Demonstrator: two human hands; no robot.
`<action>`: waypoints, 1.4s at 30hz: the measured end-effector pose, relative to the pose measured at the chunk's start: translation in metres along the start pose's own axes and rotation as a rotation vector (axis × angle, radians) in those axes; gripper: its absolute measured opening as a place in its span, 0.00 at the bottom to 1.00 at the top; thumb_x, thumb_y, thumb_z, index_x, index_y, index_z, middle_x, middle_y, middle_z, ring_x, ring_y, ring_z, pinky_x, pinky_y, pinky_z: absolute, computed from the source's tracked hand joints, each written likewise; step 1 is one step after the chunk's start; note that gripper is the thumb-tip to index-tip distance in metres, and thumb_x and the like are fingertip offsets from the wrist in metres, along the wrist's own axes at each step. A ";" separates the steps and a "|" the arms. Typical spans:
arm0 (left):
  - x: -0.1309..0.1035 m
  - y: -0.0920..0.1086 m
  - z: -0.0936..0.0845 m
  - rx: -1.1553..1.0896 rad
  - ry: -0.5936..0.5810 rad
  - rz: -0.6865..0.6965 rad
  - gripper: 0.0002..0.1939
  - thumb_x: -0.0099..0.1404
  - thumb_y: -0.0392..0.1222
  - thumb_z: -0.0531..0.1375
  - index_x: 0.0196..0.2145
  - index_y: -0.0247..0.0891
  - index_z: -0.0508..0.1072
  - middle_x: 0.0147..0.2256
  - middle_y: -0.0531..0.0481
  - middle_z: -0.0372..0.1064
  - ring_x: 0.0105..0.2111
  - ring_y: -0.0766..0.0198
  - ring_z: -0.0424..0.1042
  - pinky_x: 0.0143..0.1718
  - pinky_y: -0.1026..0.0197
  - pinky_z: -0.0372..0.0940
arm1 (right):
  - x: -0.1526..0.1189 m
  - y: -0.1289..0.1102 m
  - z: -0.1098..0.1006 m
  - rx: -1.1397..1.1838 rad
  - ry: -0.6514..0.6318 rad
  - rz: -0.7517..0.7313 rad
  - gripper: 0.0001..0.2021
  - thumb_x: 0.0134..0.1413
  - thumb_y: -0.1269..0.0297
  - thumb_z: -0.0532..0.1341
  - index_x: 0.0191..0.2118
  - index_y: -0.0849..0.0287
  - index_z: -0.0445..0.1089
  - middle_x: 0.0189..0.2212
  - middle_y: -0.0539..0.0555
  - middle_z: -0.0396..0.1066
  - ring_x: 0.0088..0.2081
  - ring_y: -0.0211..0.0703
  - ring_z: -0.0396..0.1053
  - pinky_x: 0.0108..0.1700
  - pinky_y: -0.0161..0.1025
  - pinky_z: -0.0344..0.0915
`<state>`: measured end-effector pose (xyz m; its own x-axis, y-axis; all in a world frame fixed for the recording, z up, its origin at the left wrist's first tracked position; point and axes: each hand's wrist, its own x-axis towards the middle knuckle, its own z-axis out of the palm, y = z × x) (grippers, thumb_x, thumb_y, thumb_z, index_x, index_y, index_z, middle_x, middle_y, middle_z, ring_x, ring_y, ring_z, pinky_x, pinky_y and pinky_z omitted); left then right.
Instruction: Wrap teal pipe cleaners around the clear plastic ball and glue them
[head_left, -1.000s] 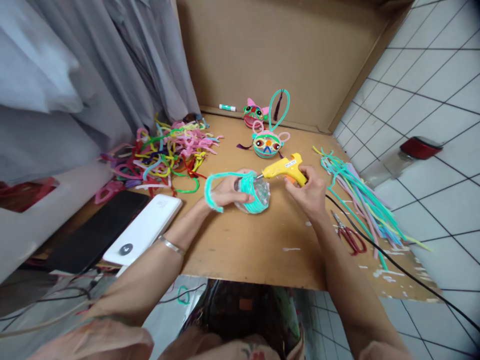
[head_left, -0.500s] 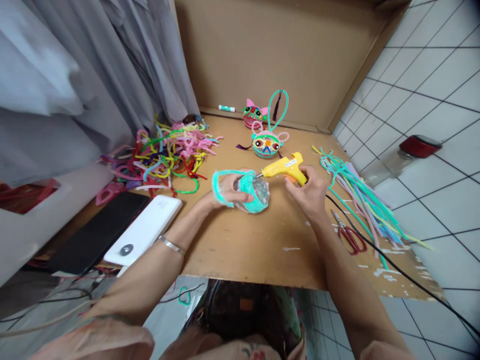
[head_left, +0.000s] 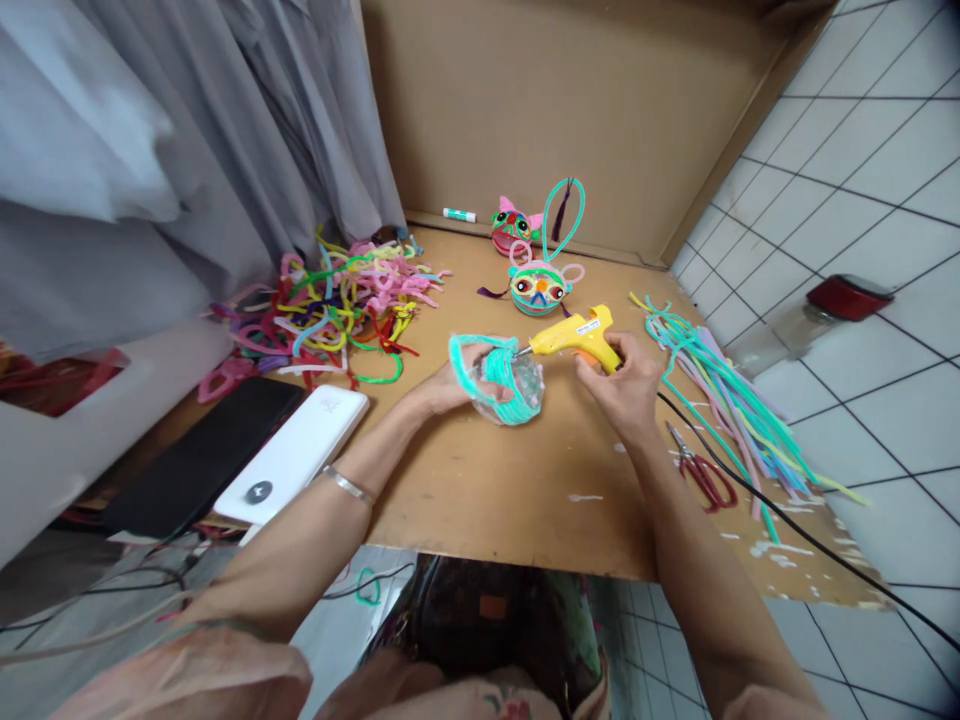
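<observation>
A clear round piece (head_left: 531, 378), partly wrapped in rows of turquoise pipe cleaner (head_left: 513, 407), is held above the table by my left hand (head_left: 459, 380). A loose length of the pipe cleaner loops over the back of that hand. My right hand (head_left: 624, 385) is closed round the handle of a yellow glue gun (head_left: 566, 336). Its metal nozzle points left and meets the top edge of the turquoise rows. Whether any glue is at the tip is too small to tell.
Behind stand two decorated heads (head_left: 537, 289) (head_left: 512, 228). Tangled pipe cleaners (head_left: 337, 310), a white power bank (head_left: 292, 455) and a black phone-like slab (head_left: 202, 460) lie left. Straight pipe cleaners (head_left: 742, 400), red scissors (head_left: 706, 478) and the black cord (head_left: 795, 525) are right.
The loose turquoise loop has shifted right and now crosses my left hand's fingers. The whole view has moved slightly; the glue gun nozzle stays at the rows' top edge.
</observation>
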<state>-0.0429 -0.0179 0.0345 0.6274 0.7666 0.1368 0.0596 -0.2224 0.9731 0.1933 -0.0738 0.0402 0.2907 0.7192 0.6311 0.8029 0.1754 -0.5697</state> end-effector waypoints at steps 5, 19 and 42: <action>0.002 -0.004 0.000 -0.046 0.003 0.012 0.33 0.42 0.47 0.70 0.46 0.35 0.70 0.40 0.50 0.68 0.40 0.59 0.68 0.44 0.58 0.65 | -0.001 0.000 0.000 0.012 -0.005 -0.015 0.17 0.44 0.51 0.63 0.37 0.57 0.71 0.31 0.54 0.75 0.28 0.44 0.70 0.32 0.40 0.65; 0.000 -0.001 0.000 -0.043 -0.013 0.018 0.31 0.43 0.46 0.70 0.46 0.35 0.71 0.40 0.49 0.71 0.40 0.59 0.69 0.44 0.58 0.67 | -0.001 0.001 -0.001 0.003 0.010 -0.057 0.15 0.46 0.51 0.62 0.36 0.56 0.71 0.31 0.53 0.76 0.29 0.44 0.70 0.33 0.40 0.66; -0.002 -0.002 -0.001 -0.089 -0.065 -0.022 0.36 0.45 0.44 0.71 0.52 0.37 0.68 0.46 0.46 0.72 0.43 0.57 0.72 0.47 0.53 0.69 | 0.007 0.004 -0.006 0.146 -0.079 -0.058 0.13 0.40 0.54 0.64 0.32 0.57 0.71 0.26 0.48 0.72 0.25 0.39 0.65 0.29 0.37 0.64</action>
<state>-0.0449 -0.0181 0.0324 0.6760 0.7293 0.1056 0.0069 -0.1495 0.9887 0.2020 -0.0716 0.0453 0.1999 0.7546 0.6250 0.7313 0.3097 -0.6077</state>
